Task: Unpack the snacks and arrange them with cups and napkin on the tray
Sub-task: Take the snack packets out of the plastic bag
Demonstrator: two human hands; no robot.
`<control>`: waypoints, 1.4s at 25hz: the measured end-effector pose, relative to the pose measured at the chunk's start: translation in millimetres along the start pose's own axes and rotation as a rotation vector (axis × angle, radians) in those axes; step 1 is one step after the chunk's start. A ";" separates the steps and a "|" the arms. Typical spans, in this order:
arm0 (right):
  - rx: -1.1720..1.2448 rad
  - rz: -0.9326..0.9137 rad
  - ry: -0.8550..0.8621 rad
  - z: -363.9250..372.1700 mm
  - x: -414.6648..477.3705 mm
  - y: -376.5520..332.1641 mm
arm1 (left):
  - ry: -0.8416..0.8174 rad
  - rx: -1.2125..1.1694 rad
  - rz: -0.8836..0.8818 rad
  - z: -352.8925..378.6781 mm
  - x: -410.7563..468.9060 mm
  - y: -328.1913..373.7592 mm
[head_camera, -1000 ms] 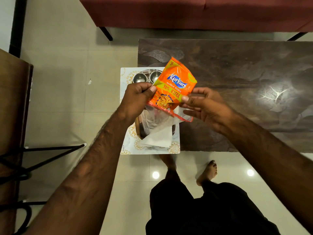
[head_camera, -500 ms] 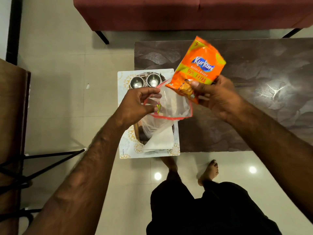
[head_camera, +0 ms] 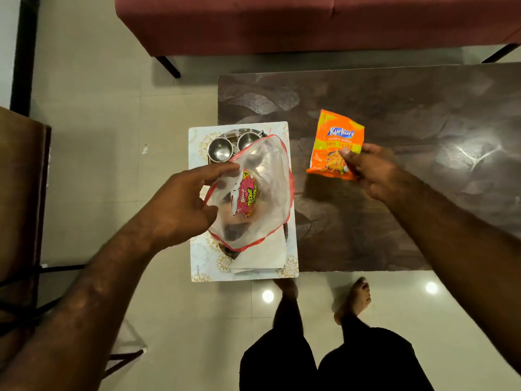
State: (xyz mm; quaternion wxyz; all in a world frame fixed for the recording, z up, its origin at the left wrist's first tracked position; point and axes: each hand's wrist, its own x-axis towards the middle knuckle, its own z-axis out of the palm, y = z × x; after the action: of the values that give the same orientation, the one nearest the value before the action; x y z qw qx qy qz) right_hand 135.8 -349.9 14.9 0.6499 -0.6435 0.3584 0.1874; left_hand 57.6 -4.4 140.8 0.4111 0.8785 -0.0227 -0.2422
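My right hand [head_camera: 375,170] pinches an orange Kurkure snack packet [head_camera: 334,142] low over the dark table, to the right of the tray. My left hand [head_camera: 180,201] holds the rim of a clear plastic bag with red edging [head_camera: 270,193] above the white patterned tray [head_camera: 291,249]. A pink snack packet [head_camera: 246,196] shows inside the bag. Two steel cups [head_camera: 220,149] stand side by side at the tray's far end, the right one partly behind the bag. A folded white napkin [head_camera: 262,258] lies at the tray's near end, half under the bag.
The tray overhangs the left end of a dark wooden table [head_camera: 394,227]. A maroon sofa [head_camera: 282,21] stands beyond it. A wooden chair with black legs [head_camera: 19,193] is at the left. My bare feet [head_camera: 355,297] are on the tiled floor below the table edge.
My right hand has pulled the orange packet out of the bag and carried it right and down toward the table. The bag now hangs open from my left hand, with the pink packet showing.
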 end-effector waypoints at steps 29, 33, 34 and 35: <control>-1.128 -0.932 -0.596 107.7 -185.5 -63.3 | 0.037 0.070 0.003 15.8 -20.8 8.2; -1.903 -0.807 -0.646 165.4 -166.4 -23.7 | -0.005 0.150 -0.006 15.3 -22.5 5.9; -1.937 -0.692 -0.594 173.3 -156.3 -16.4 | -0.014 0.137 0.003 15.8 -22.5 5.9; -1.908 -0.571 -0.544 179.9 -144.7 -12.0 | -0.015 0.114 0.013 16.3 -22.8 5.9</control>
State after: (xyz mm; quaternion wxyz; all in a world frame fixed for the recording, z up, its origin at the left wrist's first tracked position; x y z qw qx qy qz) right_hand 87.4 -144.9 110.3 -0.0515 -0.8884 -0.2647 0.3716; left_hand 31.2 -14.5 145.5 0.3616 0.8986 -0.0452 -0.2443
